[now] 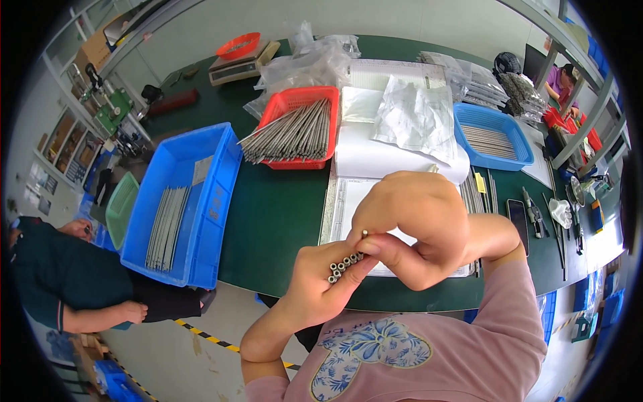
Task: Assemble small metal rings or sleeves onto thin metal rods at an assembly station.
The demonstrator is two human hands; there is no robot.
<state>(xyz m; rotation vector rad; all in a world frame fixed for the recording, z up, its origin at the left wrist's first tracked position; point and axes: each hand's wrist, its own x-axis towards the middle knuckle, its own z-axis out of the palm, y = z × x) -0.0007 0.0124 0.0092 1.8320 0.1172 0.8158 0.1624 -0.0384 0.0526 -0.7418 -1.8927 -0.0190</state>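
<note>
Holding rod bundle (344,263) | left hand (321,285) grips | right hand (412,224) pinches one

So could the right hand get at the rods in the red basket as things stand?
Probably not right away: the right hand is pinching a rod in the bundle gripped by the left hand. The red basket lies open across the table, nothing blocking it.

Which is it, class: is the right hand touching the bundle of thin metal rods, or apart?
Touching. The head view shows the right hand fingertips pinching the rod ends held in the left hand.
</note>
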